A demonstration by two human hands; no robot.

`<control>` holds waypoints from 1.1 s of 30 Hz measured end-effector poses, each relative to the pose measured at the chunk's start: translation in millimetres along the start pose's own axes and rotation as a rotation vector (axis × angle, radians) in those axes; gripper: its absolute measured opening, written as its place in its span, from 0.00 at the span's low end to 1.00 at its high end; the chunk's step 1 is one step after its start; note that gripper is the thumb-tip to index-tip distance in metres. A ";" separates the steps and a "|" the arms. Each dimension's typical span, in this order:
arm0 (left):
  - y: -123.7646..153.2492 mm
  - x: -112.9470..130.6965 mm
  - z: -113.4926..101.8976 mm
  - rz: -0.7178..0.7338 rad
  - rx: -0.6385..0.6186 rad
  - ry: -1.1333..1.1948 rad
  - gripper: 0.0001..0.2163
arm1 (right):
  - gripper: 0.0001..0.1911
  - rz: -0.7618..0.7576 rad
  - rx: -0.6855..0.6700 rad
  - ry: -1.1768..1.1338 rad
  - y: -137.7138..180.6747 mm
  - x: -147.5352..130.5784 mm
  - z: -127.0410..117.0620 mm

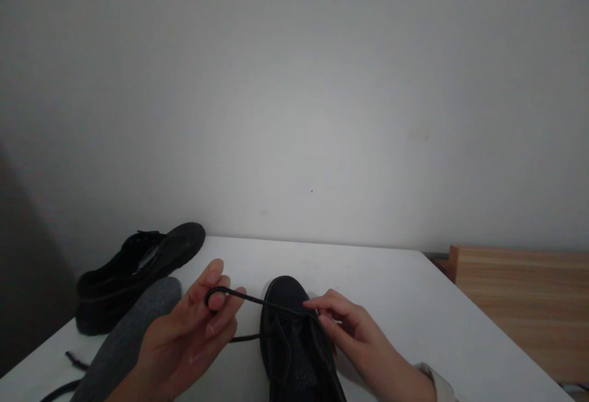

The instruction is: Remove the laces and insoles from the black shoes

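Shoelace (pixel 239 296) pinched by both hands (pixel 193 328) (pixel 354 334) over shoe (pixel 294 340); second shoe (pixel 138 267) left.

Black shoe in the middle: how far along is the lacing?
Done: the lace already crosses the near shoe. In hand: left hand pinches a loop, right hand pinches the lace at the eyelets. Left: no knot shows; the second shoe sits apart, a loose lace beside it.

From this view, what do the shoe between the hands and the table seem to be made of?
The shoe looks like matte black fabric or suede, dull, without shine; dim light leaves it open. The table looks like smooth white laminate or painted board, with an even, faintly glossy surface.
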State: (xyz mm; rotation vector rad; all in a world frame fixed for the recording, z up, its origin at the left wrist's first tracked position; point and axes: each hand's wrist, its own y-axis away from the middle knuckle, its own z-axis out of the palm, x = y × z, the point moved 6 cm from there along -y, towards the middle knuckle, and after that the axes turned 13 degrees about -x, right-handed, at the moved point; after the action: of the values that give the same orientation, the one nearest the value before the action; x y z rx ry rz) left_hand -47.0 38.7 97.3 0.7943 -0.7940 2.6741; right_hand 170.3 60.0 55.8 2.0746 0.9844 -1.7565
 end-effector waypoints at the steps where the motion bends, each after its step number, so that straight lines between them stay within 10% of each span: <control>1: 0.4 1.8 -2.3 0.007 0.007 0.023 0.12 | 0.18 0.004 0.001 -0.004 -0.7 1.5 -0.4; 10: -4.2 -2.4 5.0 -0.125 -0.177 -0.326 0.08 | 0.19 0.069 0.085 -0.080 -6.7 18.4 -5.6; 18: -15.4 -32.6 -16.5 -0.236 0.137 -0.993 0.18 | 0.12 -0.013 0.213 0.115 0.9 -8.0 -3.0; 23: -11.6 -45.0 -25.9 -0.334 0.081 -1.169 0.10 | 0.12 -0.048 0.228 0.103 1.2 -15.5 -0.2; 33: -15.0 -30.6 -0.9 -0.089 -0.002 -1.461 0.06 | 0.14 -0.112 0.276 -0.235 1.8 -15.2 -16.7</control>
State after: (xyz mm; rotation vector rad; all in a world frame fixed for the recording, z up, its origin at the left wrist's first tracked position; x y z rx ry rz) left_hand -16.7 49.4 85.9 2.6808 -0.8856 1.6097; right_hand 183.6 63.4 73.7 1.9325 0.8451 -2.2448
